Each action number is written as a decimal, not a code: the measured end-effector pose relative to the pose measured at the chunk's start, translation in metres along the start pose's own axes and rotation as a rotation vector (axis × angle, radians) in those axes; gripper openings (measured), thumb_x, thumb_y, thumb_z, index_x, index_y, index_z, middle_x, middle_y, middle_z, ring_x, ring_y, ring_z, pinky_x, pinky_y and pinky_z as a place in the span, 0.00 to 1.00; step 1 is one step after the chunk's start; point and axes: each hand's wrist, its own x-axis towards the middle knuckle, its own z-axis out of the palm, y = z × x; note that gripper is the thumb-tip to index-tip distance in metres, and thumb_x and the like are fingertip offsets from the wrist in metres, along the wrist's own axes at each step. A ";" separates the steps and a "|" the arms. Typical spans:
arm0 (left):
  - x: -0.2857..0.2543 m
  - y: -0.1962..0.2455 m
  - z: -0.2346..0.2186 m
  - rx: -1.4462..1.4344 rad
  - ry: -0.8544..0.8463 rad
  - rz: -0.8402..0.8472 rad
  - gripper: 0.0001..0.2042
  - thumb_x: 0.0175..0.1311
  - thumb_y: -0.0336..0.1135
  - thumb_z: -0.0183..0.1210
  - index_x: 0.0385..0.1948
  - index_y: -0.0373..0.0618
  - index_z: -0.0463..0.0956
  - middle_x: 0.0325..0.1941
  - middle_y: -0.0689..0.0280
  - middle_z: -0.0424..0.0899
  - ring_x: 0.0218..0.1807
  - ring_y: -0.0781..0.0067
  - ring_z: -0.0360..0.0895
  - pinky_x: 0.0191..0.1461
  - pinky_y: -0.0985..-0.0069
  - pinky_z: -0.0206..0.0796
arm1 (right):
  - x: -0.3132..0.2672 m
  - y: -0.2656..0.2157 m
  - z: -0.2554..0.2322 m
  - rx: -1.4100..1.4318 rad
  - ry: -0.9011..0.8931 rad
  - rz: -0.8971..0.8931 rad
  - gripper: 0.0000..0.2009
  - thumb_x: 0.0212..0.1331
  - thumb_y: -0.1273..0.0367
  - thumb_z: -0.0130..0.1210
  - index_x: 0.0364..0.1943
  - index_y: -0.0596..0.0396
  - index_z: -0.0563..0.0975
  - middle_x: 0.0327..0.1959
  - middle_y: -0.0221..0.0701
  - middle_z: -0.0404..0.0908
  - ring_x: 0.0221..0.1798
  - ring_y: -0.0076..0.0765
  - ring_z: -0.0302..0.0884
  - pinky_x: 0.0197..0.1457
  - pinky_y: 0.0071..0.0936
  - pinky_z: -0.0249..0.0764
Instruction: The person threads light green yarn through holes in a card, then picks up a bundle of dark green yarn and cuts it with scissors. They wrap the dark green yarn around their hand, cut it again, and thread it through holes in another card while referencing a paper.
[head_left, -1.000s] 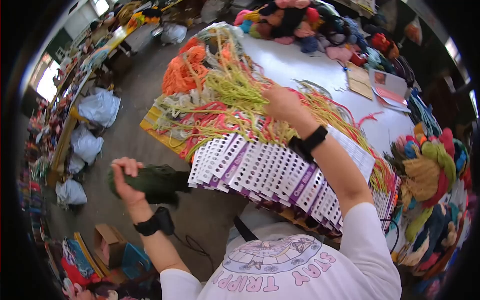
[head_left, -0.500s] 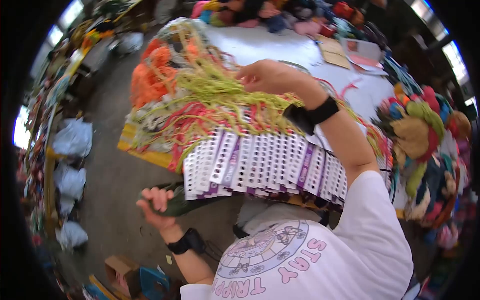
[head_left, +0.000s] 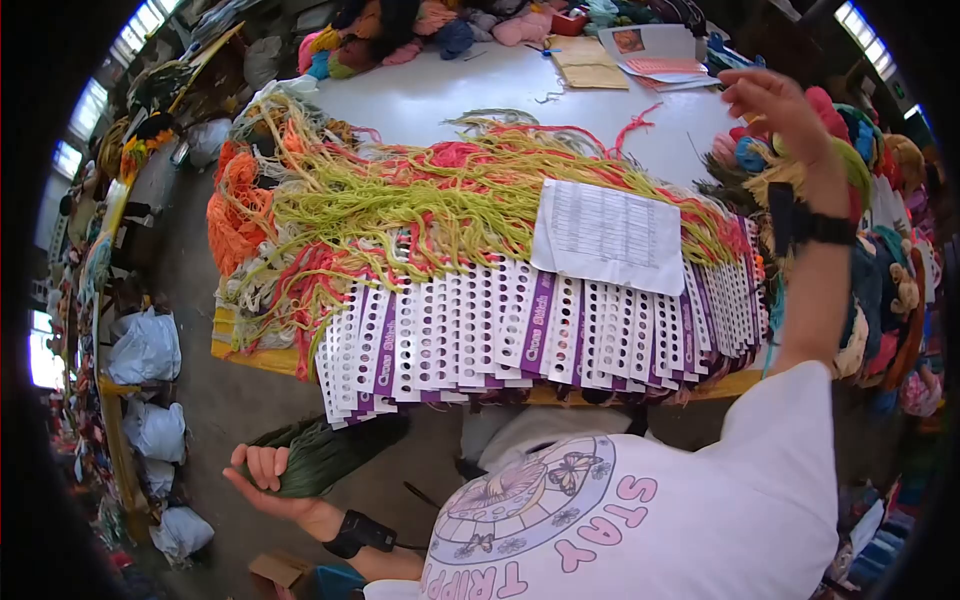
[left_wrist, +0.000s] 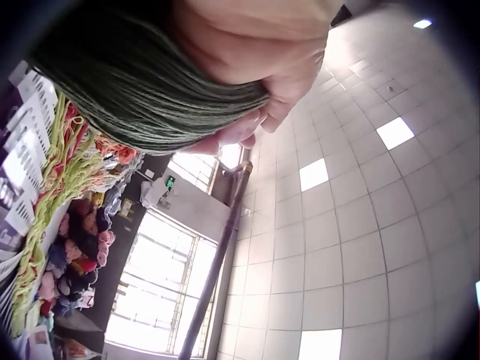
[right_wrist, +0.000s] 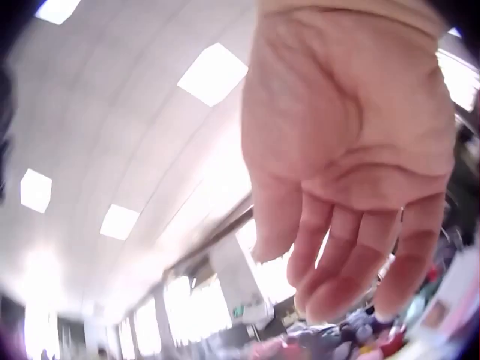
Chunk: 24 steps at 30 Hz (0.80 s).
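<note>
My left hand point(head_left: 302, 510) grips a dark green skein of thread point(head_left: 335, 458) beside the table's near left corner, fingers curled over it. In the left wrist view the skein point(left_wrist: 142, 90) fills the palm and its strands run taut past the thumb. My right hand point(head_left: 788, 112) is raised at the table's right side, holding nothing; its fingers are relaxed and slightly bent in the right wrist view. Between the hands lies a row of white and purple hole-punched cards point(head_left: 430, 335), marked Cross Stitch, with lime and pink threads point(head_left: 400, 205) spread behind them.
A printed sheet point(head_left: 607, 235) lies over the threads and cards. Orange yarn point(head_left: 238, 205) is bunched at the table's left end. A brown envelope point(head_left: 590, 62) and yarn bundles point(head_left: 455, 38) are at the back; more bundles hang at right. White bags point(head_left: 145, 345) stand left.
My right hand has left the lime threads and swung right, up past the table's right side. The printed sheet now shows fully. My left hand keeps the green skein, and the head view has shifted.
</note>
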 end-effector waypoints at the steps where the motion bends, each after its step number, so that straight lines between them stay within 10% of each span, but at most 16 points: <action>1: -0.002 -0.001 0.004 0.008 0.001 0.017 0.09 0.64 0.41 0.44 0.31 0.48 0.64 0.13 0.77 0.54 0.15 0.87 0.52 0.27 0.82 0.51 | -0.002 -0.009 -0.020 -0.181 -0.015 -0.037 0.15 0.57 0.60 0.50 0.44 0.51 0.74 0.30 0.23 0.77 0.31 0.15 0.72 0.28 0.15 0.69; 5: -0.011 -0.005 0.022 0.058 -0.038 0.076 0.09 0.64 0.41 0.46 0.31 0.47 0.63 0.14 0.76 0.54 0.16 0.87 0.52 0.27 0.83 0.50 | 0.000 0.002 -0.062 -0.677 -0.048 -0.163 0.12 0.53 0.69 0.53 0.41 0.59 0.74 0.26 0.25 0.74 0.29 0.16 0.70 0.31 0.16 0.68; 13: -0.013 -0.036 0.054 0.417 -0.061 0.093 0.10 0.65 0.41 0.44 0.33 0.45 0.65 0.14 0.75 0.55 0.16 0.85 0.52 0.28 0.81 0.52 | -0.013 0.119 0.088 -0.489 -0.096 0.044 0.25 0.44 0.58 0.57 0.46 0.59 0.72 0.40 0.43 0.77 0.42 0.42 0.75 0.46 0.30 0.70; 24: 0.006 -0.070 0.030 0.211 0.026 -0.117 0.10 0.65 0.40 0.44 0.32 0.43 0.68 0.14 0.75 0.55 0.17 0.85 0.53 0.28 0.81 0.51 | -0.013 0.179 0.124 0.111 0.062 0.209 0.20 0.47 0.64 0.60 0.42 0.63 0.74 0.34 0.33 0.78 0.36 0.24 0.73 0.41 0.18 0.68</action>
